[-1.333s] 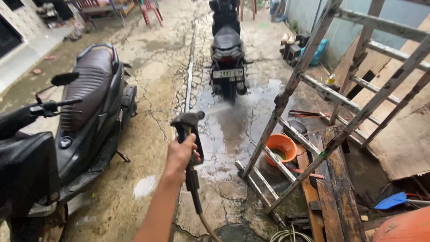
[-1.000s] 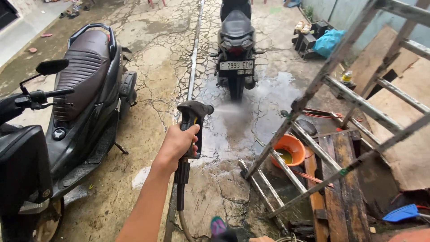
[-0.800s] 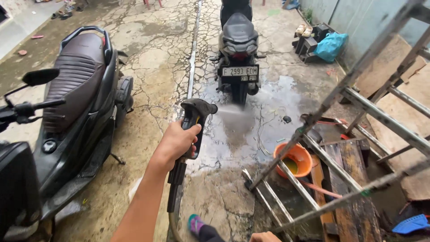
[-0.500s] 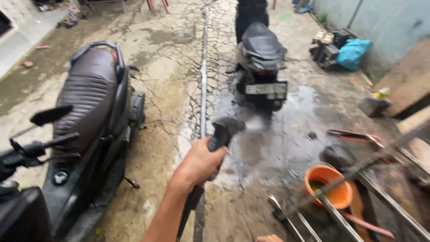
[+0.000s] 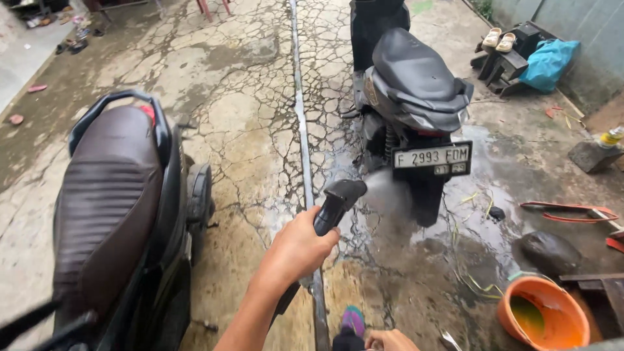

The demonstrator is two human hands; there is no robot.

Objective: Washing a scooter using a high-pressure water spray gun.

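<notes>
Head view: left hand (image 5: 299,250) clenched round black spray gun (image 5: 337,205), centre frame, nozzle aimed at 1 o'clock toward grey scooter (image 5: 413,97), mist at its rear wheel. Right hand (image 5: 390,340) barely visible at 6 o'clock, grip impossible to tell. Orange bucket (image 5: 543,318) at 4 o'clock, holding murky yellowish liquid.

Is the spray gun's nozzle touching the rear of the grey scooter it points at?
Apart. The head view shows wet ground and mist between the spray gun, gripped by the left hand, and the grey scooter.
</notes>
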